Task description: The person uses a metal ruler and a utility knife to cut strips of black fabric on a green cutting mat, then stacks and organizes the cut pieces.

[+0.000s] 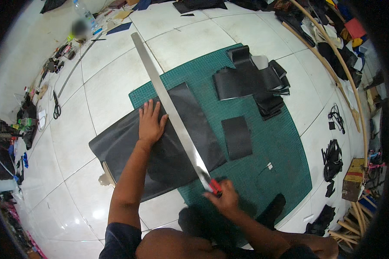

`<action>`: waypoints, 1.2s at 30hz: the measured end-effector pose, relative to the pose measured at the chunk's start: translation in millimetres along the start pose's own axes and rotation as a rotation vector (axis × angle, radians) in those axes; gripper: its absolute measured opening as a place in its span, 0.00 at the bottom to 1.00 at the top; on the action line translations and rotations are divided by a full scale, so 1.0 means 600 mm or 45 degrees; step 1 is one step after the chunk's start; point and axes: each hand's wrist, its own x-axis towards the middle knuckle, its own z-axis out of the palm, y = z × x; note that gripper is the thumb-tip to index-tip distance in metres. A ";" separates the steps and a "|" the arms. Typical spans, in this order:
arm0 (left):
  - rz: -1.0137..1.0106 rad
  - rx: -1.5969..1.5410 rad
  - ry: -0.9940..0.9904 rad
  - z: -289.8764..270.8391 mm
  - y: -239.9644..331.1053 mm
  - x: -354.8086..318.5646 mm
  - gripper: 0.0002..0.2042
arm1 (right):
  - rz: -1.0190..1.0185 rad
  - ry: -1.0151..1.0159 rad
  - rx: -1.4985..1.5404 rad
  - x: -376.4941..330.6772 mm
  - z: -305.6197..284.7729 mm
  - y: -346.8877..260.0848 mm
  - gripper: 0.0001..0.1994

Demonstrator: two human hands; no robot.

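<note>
Head view: a big black sheet of leather-like material [160, 146] is spread half on the green gridded cutting mat [285, 142], half on the white tiled floor [112, 82]. The left hand [150, 123] is laid flat, fingers spread, beside the long steel ruler [168, 103], which runs diagonally away from the body. The right hand [222, 198] is closed around a red utility knife [214, 186] at the ruler's near end. Cut black pieces [250, 80] are piled further off.

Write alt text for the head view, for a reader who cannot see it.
A person's left hand presses a long metal ruler onto a black sheet on a green cutting mat, while the right hand holds a red utility knife at the ruler's near end. Cut black pieces lie on the mat's far side.
</note>
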 end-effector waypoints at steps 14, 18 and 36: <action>-0.023 -0.119 -0.062 -0.021 -0.005 0.011 0.31 | -0.335 0.087 -0.053 -0.021 0.063 0.037 0.30; -0.025 -0.144 -0.128 -0.032 -0.004 0.010 0.34 | -0.429 0.095 -0.152 -0.031 0.062 0.046 0.27; 0.066 0.000 -0.542 -0.095 0.016 0.025 0.69 | 0.260 0.640 -0.218 0.229 -0.158 0.065 0.38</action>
